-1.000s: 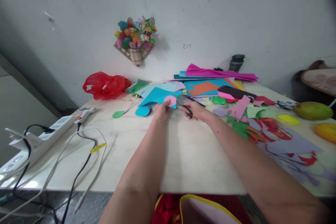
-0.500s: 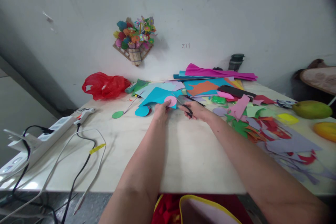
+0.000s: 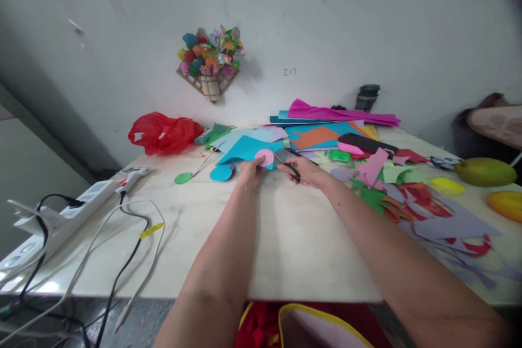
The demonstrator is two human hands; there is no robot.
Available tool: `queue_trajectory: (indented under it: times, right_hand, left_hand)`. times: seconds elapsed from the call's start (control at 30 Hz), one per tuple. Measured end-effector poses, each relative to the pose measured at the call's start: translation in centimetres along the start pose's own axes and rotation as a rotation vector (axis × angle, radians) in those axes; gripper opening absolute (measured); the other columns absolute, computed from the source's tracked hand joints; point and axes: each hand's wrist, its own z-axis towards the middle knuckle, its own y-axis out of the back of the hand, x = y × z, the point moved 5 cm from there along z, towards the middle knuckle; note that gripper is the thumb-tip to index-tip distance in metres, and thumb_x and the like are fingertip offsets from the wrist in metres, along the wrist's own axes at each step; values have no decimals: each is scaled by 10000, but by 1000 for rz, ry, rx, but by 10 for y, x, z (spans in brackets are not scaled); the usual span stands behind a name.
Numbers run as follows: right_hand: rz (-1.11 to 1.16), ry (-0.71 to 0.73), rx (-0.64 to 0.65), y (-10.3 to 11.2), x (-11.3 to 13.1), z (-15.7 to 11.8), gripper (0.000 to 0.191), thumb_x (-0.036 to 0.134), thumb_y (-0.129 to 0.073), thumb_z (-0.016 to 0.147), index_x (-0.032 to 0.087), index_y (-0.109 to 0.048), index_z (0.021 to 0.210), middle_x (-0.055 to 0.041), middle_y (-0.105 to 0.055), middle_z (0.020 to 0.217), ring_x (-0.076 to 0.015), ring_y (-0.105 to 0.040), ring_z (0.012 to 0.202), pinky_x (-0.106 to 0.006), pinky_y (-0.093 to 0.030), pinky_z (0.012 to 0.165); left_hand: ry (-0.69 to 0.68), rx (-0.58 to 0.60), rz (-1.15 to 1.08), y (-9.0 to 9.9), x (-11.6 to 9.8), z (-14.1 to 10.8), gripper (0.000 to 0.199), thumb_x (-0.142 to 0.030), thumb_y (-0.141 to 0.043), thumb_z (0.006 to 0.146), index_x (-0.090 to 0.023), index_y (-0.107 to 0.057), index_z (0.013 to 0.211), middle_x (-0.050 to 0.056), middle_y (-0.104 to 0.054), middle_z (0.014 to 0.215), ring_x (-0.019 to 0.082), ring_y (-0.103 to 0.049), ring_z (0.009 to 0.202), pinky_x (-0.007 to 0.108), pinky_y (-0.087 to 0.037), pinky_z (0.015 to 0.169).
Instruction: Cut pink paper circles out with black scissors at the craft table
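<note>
My left hand point(image 3: 249, 172) pinches a blue sheet of paper point(image 3: 244, 148) together with a pink paper circle point(image 3: 266, 159) that lies on it, the thumb on the circle. In my right hand point(image 3: 305, 169) is a pair of scissors point(image 3: 292, 171) with dark handles, its blades pointing at the blue sheet beside the circle's right edge. How far the blades are apart is too small to tell. Left of my left hand lie blue paper circles point(image 3: 221, 173), and farther left a green paper circle point(image 3: 183, 178).
Paper scraps point(image 3: 408, 201) cover the right side near a mango point(image 3: 484, 171). A black phone point(image 3: 367, 143) and coloured sheets point(image 3: 314, 137) lie behind my hands. At the left are a red plastic bag point(image 3: 163, 134), a power strip point(image 3: 87, 198) and loose cables point(image 3: 138, 244).
The scissors' handles have shifted very slightly in my right hand. My left hand, the blue sheet and the pink circle stay nearly where they were.
</note>
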Motion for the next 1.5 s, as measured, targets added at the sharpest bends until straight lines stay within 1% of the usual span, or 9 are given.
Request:
queue_trajectory:
  times: [0.1,0.2,0.3,0.5,0.73,0.87,1.0,1.27,1.5]
  right_hand:
    - [21,-3,-2,0,4,-4,189,279,-672,765,175,-529,700,47,-493,440,-57,-381,314,-175,-177,284]
    - [53,-16,-5,-1,5,-4,204,249,-680,753,177,-505,674,54,-474,417,-56,-373,316,-170,-214,295]
    - [87,-7,8,-1,0,1,199,239,-690,736,176,-510,678,63,-463,405,-56,-370,320,-166,-269,317]
    - [96,16,40,2,-12,12,172,264,-691,719,171,-547,727,56,-487,413,-69,-392,326,-176,-288,330]
    - [72,10,65,5,-3,2,167,259,-666,742,168,-528,714,60,-480,420,-61,-384,324,-174,-282,337]
    - [42,-13,58,5,0,-2,156,222,-664,746,165,-522,716,56,-483,418,-57,-380,323,-170,-257,333]
    - [51,-32,59,5,0,-3,150,192,-668,740,164,-522,725,59,-480,419,-51,-370,324,-167,-266,341]
    - [-25,-45,46,6,3,-6,144,215,-648,767,172,-515,733,47,-495,438,-64,-408,331,-170,-188,302]
    - [0,-48,43,6,1,-6,131,196,-655,757,167,-528,742,53,-493,433,-55,-387,329,-167,-218,319]
  left_hand:
    - [2,13,9,0,-1,-1,266,-33,-714,601,-99,-604,835,49,-634,697,133,-597,585,242,-496,540]
    - [0,6,10,1,-2,-1,241,-28,-708,606,-97,-603,812,58,-635,704,142,-600,592,254,-502,541]
    - [5,17,14,1,-2,-1,207,-26,-701,617,-92,-600,785,73,-643,726,149,-609,613,253,-504,548]
    - [15,22,16,4,0,3,202,-16,-694,621,-98,-587,771,81,-645,753,146,-610,614,248,-507,534]
    - [1,57,34,6,0,3,171,-35,-711,618,-92,-591,726,92,-648,742,153,-617,625,251,-526,539]
    - [-7,68,20,6,-1,1,194,-24,-725,597,-84,-598,730,96,-654,753,159,-624,628,268,-543,564]
    - [-6,73,38,6,0,2,184,-19,-713,597,-81,-606,733,91,-656,756,154,-624,625,253,-540,563]
    - [-8,72,79,6,0,2,212,-43,-722,587,-83,-605,759,75,-648,714,156,-616,625,258,-527,554]
    - [-1,90,91,5,1,2,195,-44,-719,590,-83,-596,737,76,-635,696,166,-616,641,277,-523,584]
